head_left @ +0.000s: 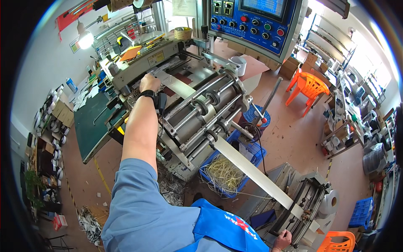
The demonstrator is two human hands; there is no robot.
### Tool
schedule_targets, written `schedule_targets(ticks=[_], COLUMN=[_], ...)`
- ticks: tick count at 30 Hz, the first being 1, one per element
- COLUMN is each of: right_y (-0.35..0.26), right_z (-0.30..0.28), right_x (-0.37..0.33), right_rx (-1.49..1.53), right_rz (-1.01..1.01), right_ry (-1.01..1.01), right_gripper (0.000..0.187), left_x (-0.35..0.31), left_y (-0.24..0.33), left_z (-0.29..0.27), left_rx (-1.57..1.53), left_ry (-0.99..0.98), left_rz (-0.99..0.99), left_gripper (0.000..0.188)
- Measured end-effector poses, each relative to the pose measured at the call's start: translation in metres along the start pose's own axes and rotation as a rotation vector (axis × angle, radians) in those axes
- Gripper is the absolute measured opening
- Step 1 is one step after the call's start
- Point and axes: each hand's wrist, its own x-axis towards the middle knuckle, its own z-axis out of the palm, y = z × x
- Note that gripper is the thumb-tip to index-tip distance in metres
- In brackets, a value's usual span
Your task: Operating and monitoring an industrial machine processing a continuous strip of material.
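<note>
My left arm reaches forward over a roller machine (197, 122). At the far end of its rollers my left hand (150, 83) is closed beside a pale paper strip (178, 86); what it grips, if anything, is hidden. The strip runs through the metal rollers and comes out as a long pale band (252, 168), stretching down to a feed unit (308, 199) at the lower right. Beside that unit's near edge is my right hand (282, 240), its fingers curled, and I cannot make out what they hold. A white paper roll (329, 201) sits on the feed unit.
A blue control panel (252, 27) with buttons and a screen hangs above the machine. Under the band stands a blue basket (235, 191) of thin strip waste. Orange chairs (308, 88) are at the right. A green-topped table (94, 130) is at the left.
</note>
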Motion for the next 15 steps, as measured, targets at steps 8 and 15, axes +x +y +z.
schedule_targets(ticks=[8,15], right_y=[0.012,-0.034], right_z=[0.005,-0.001], right_x=[-0.001,0.003], right_rx=[-0.021,0.026], right_rz=[0.019,-0.123], right_ry=[-0.016,0.082], right_gripper=[0.018,0.015], left_x=[0.009,0.017], left_y=[-0.001,-0.006], left_z=[0.005,0.014], left_rx=[0.066,0.131], left_ry=[-0.115,-0.009], left_rz=[0.024,0.152], left_gripper=[0.038,0.039])
